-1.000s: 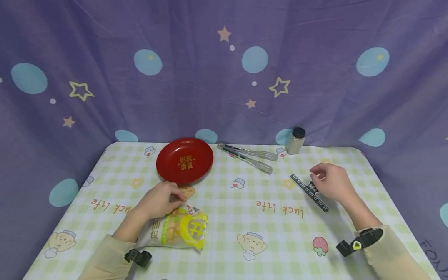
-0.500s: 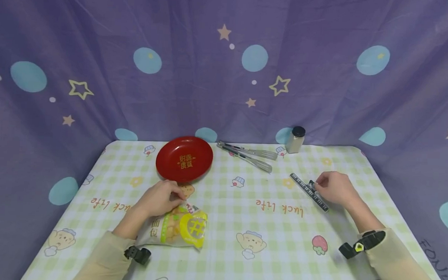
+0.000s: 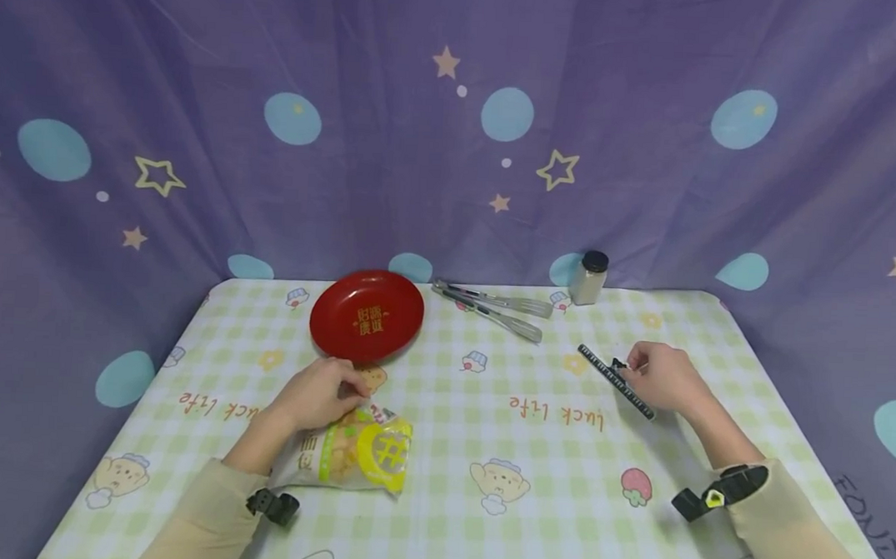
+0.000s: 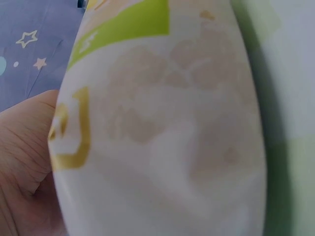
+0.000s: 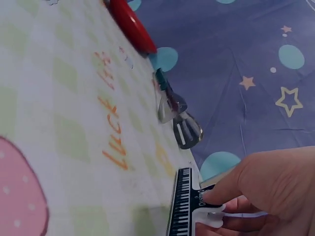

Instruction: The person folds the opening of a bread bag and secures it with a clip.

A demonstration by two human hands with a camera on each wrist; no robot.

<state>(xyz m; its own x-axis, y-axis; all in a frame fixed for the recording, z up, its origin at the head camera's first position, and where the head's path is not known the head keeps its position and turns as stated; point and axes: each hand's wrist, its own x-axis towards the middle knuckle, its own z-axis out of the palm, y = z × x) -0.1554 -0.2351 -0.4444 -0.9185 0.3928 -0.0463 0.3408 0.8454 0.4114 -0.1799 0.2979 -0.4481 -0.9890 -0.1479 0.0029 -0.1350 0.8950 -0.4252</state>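
Observation:
On the left of the table, my left hand (image 3: 323,395) pinches the upper edge of a white and yellow snack bag (image 3: 365,455) lying on its side. The left wrist view is mostly filled by the pale plastic of the bag (image 4: 162,147), with part of the hand (image 4: 24,147) beside it. Over on the right, my right hand (image 3: 665,376) pinches the handle of a long black clip (image 3: 598,365) with a piano-key print. In the right wrist view, thumb and fingers are on the handle of the clip (image 5: 182,201), its keyed bar tilted up on edge.
A red plate (image 3: 367,313) with gold characters sits at the back left. Metal tongs (image 3: 525,306) lie spread beside it. At the back right stands a jar (image 3: 589,286) with a black lid. A purple curtain (image 3: 394,144) hangs behind the checked tablecloth (image 3: 441,446).
My right hand has come down onto the clip and taken hold of its handle. The clip has tipped, so its bar looks narrower. My left hand stays at the bag.

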